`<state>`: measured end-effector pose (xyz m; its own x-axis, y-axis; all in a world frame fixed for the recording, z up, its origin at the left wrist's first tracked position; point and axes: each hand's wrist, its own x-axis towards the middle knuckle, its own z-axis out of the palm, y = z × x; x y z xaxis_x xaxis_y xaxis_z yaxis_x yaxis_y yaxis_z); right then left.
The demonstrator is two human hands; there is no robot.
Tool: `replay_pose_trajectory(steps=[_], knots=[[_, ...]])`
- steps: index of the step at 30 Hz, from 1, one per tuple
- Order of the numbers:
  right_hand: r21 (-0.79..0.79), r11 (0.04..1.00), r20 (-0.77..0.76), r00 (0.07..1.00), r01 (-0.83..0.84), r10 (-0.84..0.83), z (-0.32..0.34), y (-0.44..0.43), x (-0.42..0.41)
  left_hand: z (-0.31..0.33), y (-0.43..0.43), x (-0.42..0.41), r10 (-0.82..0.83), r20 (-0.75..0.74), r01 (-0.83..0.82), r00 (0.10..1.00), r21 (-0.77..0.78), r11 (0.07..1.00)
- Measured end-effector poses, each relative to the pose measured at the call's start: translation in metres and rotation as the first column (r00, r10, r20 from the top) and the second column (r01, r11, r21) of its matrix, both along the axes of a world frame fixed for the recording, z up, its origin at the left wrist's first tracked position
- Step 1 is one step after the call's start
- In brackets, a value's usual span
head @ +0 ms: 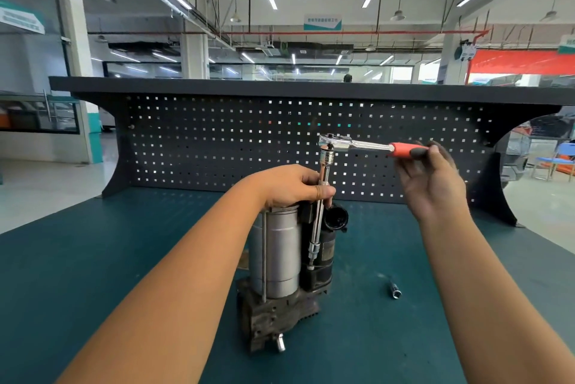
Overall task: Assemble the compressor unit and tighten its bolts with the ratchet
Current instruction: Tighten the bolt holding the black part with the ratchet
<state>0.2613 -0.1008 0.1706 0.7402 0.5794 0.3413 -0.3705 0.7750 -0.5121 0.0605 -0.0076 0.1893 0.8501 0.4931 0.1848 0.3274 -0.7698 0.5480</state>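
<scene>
The compressor unit [280, 262] stands upright in the middle of the bench, a silver cylinder beside a black motor on a dark finned base. A chrome ratchet [345, 144] with a red and black handle sits on a long extension bar [318, 222] that runs down to a bolt beside the motor. My left hand [292, 186] rests on the cylinder's top and grips the bar near its upper end. My right hand [432, 178] holds the end of the handle with loosely curled fingers, out to the right.
A loose chrome socket [394, 289] lies on the green bench mat [93, 259] to the right of the unit. A dark pegboard back panel [217, 141] rises behind the bench. The workshop floor and blue chairs [557, 159] lie beyond.
</scene>
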Motion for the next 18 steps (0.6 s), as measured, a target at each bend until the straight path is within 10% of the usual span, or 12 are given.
replay_pose_trajectory(steps=[11,18], knots=[[0.11,0.797,0.044,0.798,0.594,-0.601,-0.015,-0.054,-0.079,0.0,-0.001,0.0,0.093,0.025,-0.093,0.995,-0.022,0.995],[0.402,0.612,0.267,0.552,0.682,-0.79,-0.032,-0.063,-0.139,-0.001,-0.004,0.005,0.124,0.012,-0.124,0.992,0.029,0.992]])
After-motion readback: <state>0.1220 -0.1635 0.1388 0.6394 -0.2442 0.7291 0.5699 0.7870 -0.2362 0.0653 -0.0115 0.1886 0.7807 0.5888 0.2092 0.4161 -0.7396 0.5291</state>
